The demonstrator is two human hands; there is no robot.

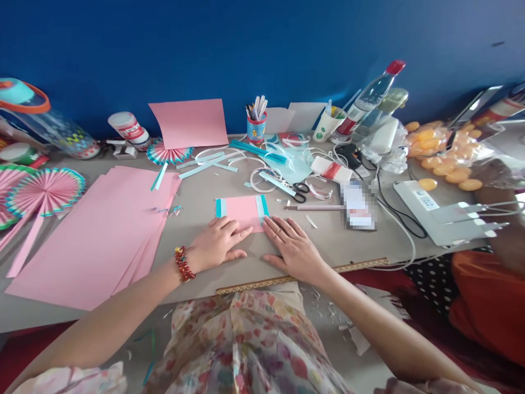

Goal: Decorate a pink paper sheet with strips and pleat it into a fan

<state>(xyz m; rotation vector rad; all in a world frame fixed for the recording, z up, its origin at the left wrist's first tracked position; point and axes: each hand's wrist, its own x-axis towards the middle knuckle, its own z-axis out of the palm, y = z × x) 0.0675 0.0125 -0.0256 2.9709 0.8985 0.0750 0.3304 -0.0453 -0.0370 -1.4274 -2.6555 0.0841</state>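
Observation:
A small pink sheet [241,210] with light blue and teal bands down its left and right ends lies flat on the table before me. My left hand [219,241], with a red bead bracelet [184,264] at the wrist, rests on its lower left part. The index finger and thumb reach out apart, while the other fingers bend over the near edge. My right hand [293,246] lies flat, its fingertips at the sheet's lower right corner and its thumb out to the left. Neither hand grips anything. The sheet's near left corner is hidden under my left hand.
Large pink sheets [94,235] are stacked at the left, beside folded paper fans [47,191]. Black scissors [301,190], paper strips [205,164] and a pen [315,208] lie beyond my hands. A phone [359,205] and a power bank-like white box [426,210] with cables are at the right.

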